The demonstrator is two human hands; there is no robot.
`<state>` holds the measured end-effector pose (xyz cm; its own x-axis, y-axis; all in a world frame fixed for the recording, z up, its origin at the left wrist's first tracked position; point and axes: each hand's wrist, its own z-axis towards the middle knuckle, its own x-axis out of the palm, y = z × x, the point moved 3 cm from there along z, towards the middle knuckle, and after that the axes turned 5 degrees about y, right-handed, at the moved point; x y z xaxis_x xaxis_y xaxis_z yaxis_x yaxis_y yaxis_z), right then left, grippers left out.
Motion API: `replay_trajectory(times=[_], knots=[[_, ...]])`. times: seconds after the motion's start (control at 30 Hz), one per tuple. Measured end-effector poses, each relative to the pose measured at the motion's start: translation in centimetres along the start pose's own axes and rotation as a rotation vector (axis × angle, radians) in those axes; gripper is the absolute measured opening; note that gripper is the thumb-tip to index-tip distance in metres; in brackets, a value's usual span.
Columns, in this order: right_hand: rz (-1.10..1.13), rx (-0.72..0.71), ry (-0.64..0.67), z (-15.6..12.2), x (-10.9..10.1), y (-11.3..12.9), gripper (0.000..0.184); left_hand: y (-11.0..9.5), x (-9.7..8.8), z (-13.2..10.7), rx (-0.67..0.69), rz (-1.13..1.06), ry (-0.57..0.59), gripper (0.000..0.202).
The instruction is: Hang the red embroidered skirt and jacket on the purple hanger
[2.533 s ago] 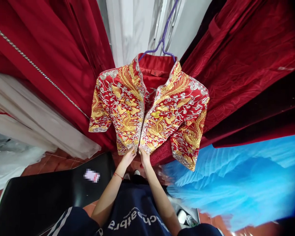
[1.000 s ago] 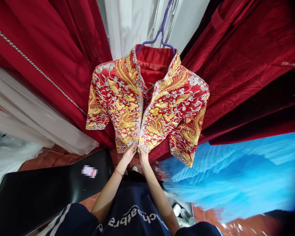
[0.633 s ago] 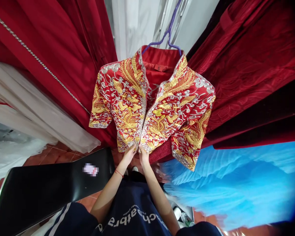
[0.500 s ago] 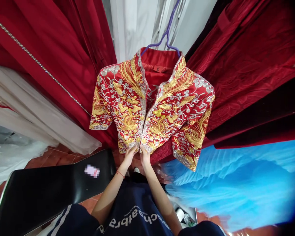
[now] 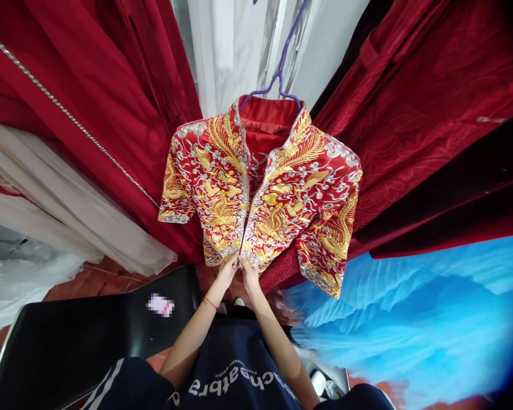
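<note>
A short-sleeved red jacket with gold and silver embroidery hangs in front of me on a purple hanger. Its stand collar and upper front are parted, showing the red lining and a small size label. Lower down, the two front edges come close together. My left hand grips the bottom hem on the left side of the opening. On the other front edge, my right hand pinches the hem, with its fingertips close to the left ones. Whatever lies between the fingertips is hidden.
Red garments hang left and right, with a silver cord across the left ones. A black bench stands at lower left, holding a small blurred item. Blue ruffled fabric spreads at right, pale cloth at left.
My hands have come closer together at the hem, drawing the two lower front edges nearer. The jacket's collar and the hanger appear slightly lower and further left.
</note>
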<state>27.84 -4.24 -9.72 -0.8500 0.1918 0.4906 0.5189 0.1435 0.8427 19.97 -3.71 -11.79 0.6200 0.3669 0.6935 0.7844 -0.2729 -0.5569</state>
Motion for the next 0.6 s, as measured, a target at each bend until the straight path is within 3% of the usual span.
replay_trajectory(times=[0.4,0.6], knots=[[-0.026,0.008,-0.054,-0.30,-0.91,0.40,0.040,0.03,-0.64,-0.55,-0.057,0.051,0.085,0.019],[-0.076,-0.005,-0.076,-0.61,-0.87,0.01,0.036,-0.03,-0.72,-0.63,-0.046,0.077,0.100,0.023]])
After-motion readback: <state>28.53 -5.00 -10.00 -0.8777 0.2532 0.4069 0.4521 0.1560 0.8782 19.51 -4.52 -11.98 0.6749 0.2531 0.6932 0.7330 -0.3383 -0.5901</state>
